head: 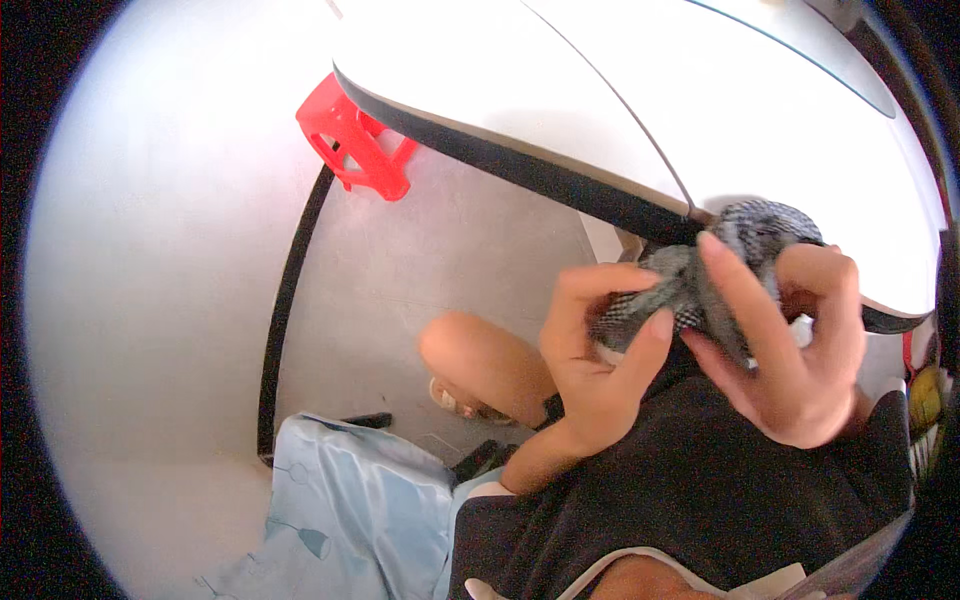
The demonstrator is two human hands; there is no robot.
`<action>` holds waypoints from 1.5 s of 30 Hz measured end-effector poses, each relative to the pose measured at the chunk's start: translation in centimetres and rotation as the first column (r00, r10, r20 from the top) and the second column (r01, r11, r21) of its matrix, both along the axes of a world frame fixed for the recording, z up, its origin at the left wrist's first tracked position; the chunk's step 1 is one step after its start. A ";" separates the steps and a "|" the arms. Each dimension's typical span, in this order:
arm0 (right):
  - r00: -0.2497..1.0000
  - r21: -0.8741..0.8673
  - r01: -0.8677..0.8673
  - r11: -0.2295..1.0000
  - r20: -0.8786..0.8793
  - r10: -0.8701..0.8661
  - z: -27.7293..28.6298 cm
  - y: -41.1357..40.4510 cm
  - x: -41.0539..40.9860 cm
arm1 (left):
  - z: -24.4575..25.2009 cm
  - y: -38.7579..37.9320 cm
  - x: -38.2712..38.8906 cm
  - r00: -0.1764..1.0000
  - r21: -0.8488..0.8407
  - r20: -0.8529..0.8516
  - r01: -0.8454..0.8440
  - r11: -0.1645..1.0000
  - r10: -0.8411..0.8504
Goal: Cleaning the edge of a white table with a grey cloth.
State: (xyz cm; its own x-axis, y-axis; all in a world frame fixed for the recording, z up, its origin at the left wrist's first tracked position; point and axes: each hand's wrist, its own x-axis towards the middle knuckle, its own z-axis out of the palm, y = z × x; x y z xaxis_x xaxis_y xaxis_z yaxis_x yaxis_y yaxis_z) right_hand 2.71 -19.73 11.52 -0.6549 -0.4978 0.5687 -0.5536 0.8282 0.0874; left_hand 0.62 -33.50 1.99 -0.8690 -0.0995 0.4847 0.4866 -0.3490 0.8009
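Note:
A bundle of black-and-white checked fabric is held in front of me, just at the near edge of the white table. My left hand pinches its left side between thumb and fingers. With bent fingers, my right hand grips the fabric's right side. The upper part of the bundle overlaps the tabletop, while the lower folds hang above my dark clothing. A small white piece shows beside the right fingers; I cannot tell what it is.
A red plastic stool stands on the floor beyond the table's left corner. Light blue shiny cloth with a printed pattern lies at my left. My bare knee sits below the table edge. A dark seam crosses the tabletop.

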 end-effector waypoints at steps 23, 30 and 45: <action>0.964 0.021 0.124 0.992 -0.240 -0.115 -1.0 1.0 -0.2 | -0.9 2.0 -4.9 0.815 -0.170 -0.579 -0.168 0.971 0.040; 0.960 -0.129 0.094 0.987 -0.251 -0.125 -2.3 0.0 -0.1 | -1.6 0.0 -4.9 0.799 -0.282 -0.583 -0.029 0.959 -0.147; 0.968 -0.089 0.109 0.990 -0.218 -0.127 -2.5 -0.1 1.0 | -0.2 -0.8 -3.8 0.854 -0.303 -0.494 0.006 0.953 -0.162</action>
